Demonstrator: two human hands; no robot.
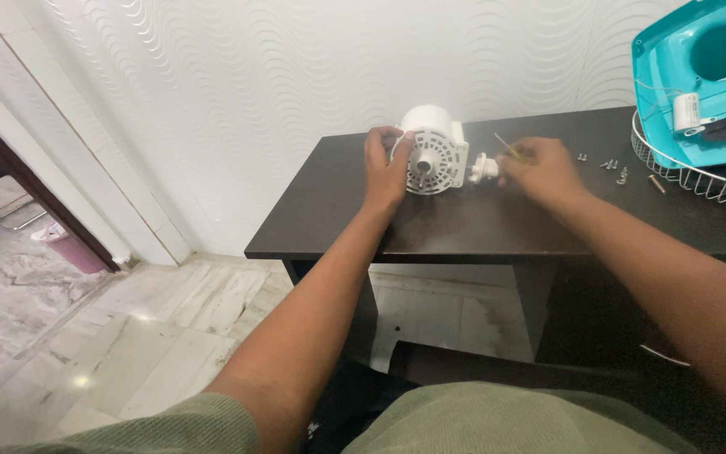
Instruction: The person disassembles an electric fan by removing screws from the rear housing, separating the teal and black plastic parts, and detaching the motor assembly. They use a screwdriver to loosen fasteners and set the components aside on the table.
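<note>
At frame centre, on the dark matte desk [464,227], the left hand [386,168] cups a white ribbed plastic motor housing [435,151]; the right hand [539,168] pinches a thin rod-like tool [507,147] beside its stub [484,168]. Removed screws [611,165] lie at right, suggesting disassembly partly done.

Single head view: you look down and forward over your forearms at dark table [481,223], wall close behind.
</note>
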